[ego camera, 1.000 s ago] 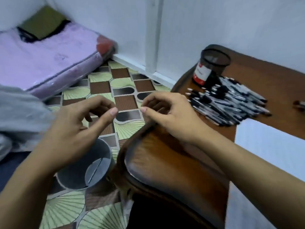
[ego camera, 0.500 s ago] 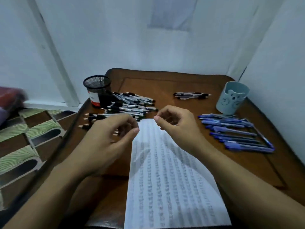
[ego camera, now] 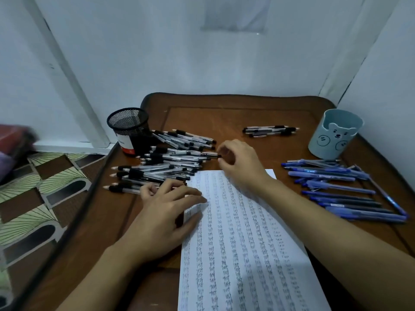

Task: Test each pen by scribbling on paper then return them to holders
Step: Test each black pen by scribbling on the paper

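A lined sheet of paper (ego camera: 242, 248) covered in scribble rows lies on the brown table (ego camera: 224, 115). My left hand (ego camera: 168, 214) rests flat on the paper's left edge, fingers fairly straight. My right hand (ego camera: 241, 162) hovers at the paper's top edge, fingers curled, with thumb and index pinching the end of a black pen (ego camera: 202, 155) on the black pen pile (ego camera: 161, 167). A black mesh holder (ego camera: 128, 124) stands behind that pile. Several blue pens (ego camera: 336, 191) lie on the right, in front of a light blue bear holder (ego camera: 334, 135).
A few more black pens (ego camera: 269, 130) lie apart at the table's back centre. White walls close in behind and on the right. Patterned floor tiles (ego camera: 45, 187) show to the left, beyond the table's raised edge.
The view has swung from the floor and a grey bin up to the table. My left hand came down onto the paper's edge. My right hand reached over to the black pen pile.
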`<move>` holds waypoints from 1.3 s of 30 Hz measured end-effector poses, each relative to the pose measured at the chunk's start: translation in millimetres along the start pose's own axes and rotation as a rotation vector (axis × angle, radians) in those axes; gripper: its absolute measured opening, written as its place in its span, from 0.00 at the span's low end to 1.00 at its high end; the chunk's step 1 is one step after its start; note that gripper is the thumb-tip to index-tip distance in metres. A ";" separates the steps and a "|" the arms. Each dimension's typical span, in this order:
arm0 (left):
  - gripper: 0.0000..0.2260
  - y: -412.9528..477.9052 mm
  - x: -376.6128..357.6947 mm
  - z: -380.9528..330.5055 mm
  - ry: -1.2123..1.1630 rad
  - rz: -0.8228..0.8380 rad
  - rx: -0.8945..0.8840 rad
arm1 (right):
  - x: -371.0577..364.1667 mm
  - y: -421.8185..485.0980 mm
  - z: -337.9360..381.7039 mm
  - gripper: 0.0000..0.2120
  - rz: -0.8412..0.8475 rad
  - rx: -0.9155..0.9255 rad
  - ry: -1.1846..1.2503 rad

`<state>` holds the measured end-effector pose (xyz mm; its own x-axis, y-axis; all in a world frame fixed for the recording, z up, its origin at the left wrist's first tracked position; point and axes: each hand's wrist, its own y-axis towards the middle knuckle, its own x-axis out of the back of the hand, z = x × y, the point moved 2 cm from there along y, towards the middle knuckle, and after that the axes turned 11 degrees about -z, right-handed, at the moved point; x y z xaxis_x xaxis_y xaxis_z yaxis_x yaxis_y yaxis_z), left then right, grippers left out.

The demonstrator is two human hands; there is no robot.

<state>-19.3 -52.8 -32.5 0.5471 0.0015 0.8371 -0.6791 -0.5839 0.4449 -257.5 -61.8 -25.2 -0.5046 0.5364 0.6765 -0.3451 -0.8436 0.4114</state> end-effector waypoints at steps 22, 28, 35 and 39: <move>0.19 -0.2 -12.0 8.7 0.002 0.068 0.020 | 59.2 -8.9 -9.2 0.05 -0.301 -0.499 0.788; 0.20 -1.4 -13.0 5.8 0.016 0.045 0.006 | 81.1 -49.7 -16.0 0.06 -0.293 -0.715 1.306; 0.20 -2.0 -13.0 2.4 0.026 -0.006 -0.025 | 88.9 -86.5 -20.0 0.23 -0.139 -0.875 1.448; 0.18 -3.9 -12.6 1.9 -0.004 -0.022 -0.037 | 95.9 -94.2 -25.4 0.26 -0.130 -0.939 1.453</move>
<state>-22.6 -52.1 -45.3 0.5639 0.0107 0.8258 -0.6847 -0.5529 0.4748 -293.4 69.8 -14.5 -0.4988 0.6224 -0.6032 -0.4768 -0.7782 -0.4088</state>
